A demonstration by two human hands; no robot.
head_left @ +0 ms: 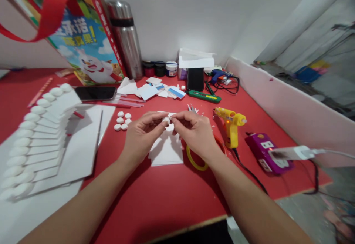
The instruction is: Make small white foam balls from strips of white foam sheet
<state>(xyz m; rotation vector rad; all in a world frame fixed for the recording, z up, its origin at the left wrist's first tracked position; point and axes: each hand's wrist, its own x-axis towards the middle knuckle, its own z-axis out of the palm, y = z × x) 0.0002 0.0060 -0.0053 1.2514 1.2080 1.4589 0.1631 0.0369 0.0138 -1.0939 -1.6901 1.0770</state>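
Near the middle of the red table, my left hand [145, 131] and my right hand [192, 129] meet at the fingertips. Both pinch a small white piece [166, 120] between them, held above white paper sheets [166, 151]. Several round white pieces [120, 120] lie just left of my left hand. Farther left, a curved stepped white model [46, 136] edged with round white pieces stands on a board [83, 155]. Scissors with a yellow and red handle [197, 162] lie partly under my right hand and forearm.
A yellow glue gun [232, 125] and a purple power strip [267, 153] with cables are at the right. Behind are a green cutter [204, 96], card scraps [148, 91], a phone [95, 93], a steel flask [128, 44] and a bag [91, 44].
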